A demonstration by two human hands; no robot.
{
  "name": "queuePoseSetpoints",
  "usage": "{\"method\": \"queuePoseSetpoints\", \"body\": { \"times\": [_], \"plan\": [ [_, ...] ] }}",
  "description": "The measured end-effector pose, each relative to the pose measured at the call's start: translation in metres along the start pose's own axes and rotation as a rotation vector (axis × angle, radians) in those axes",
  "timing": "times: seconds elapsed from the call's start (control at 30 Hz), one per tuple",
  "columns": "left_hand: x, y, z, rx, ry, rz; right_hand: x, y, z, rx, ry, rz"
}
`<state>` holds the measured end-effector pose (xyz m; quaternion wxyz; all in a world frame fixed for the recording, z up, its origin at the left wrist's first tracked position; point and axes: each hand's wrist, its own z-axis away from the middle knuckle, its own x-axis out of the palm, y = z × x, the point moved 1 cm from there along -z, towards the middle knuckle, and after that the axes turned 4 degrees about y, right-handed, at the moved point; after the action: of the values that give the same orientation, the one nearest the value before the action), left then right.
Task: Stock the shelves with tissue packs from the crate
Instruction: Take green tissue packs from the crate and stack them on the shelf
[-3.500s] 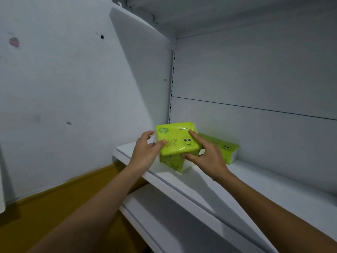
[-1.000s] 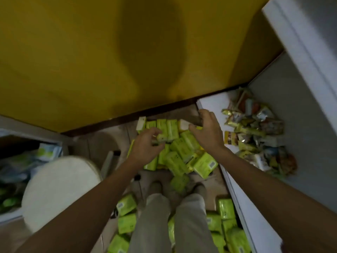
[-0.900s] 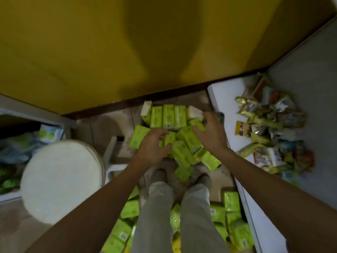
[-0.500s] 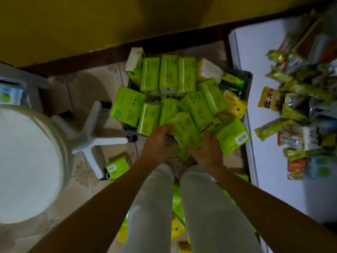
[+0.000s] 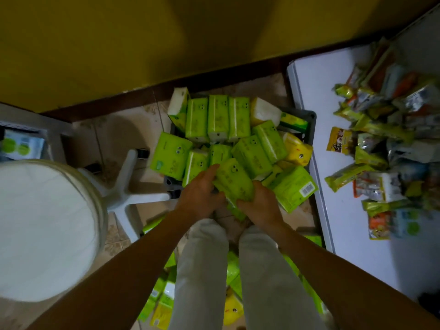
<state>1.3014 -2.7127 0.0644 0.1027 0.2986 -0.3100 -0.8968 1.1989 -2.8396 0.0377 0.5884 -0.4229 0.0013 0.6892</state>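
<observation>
Head view, looking straight down. A dark plastic crate (image 5: 311, 116) sits on the tiled floor, heaped w/ lime-green tissue packs (image 5: 217, 120), most printed w/ small smiley faces; one yellow pack (image 5: 297, 151) lies at the crate's right side. At the crate's near edge, both hands hold one green tissue pack (image 5: 234, 179) on top of the heap. L hand (image 5: 200, 194) grips its left side, fingers curled against it. R hand (image 5: 259, 206) wraps its near end. The person's legs (image 5: 202, 270), in pale trousers, stand just behind the crate, w/ more loose packs (image 5: 164, 303) scattered on the floor around them. Right of the crate: a white shelf (image 5: 345, 234) carrying a jumble of snack packets (image 5: 381, 144). Left of the crate: a white round stool (image 5: 45, 229) on a star-shaped base. Beyond the crate: a yellow wall (image 5: 142, 44).
</observation>
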Motion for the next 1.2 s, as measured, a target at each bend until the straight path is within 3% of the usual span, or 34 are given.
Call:
{"method": "queuePoseSetpoints", "body": {
  "times": [0.2,0.57,0.8,1.03,1.2],
  "plan": [
    [-0.098,0.075,0.051,0.175,0.133,-0.09,-0.091,-0.093,0.057,-0.203,0.088,-0.023],
    [-0.257,0.328,0.162,0.81,0.426,-0.247,-0.357,-0.243,0.165,-0.577,0.72,-0.177],
    [-0.257,0.451,0.225,1.143,0.457,-0.256,-0.467,-0.261,0.254,-0.709,1.054,-0.332],
    [-0.227,0.533,0.261,1.272,0.455,-0.29,-0.548,-0.233,0.321,-0.802,1.208,-0.319],
    [-0.197,0.575,0.267,1.36,0.4,-0.325,-0.588,-0.195,0.341,-0.755,1.348,-0.25]
  ]
}}
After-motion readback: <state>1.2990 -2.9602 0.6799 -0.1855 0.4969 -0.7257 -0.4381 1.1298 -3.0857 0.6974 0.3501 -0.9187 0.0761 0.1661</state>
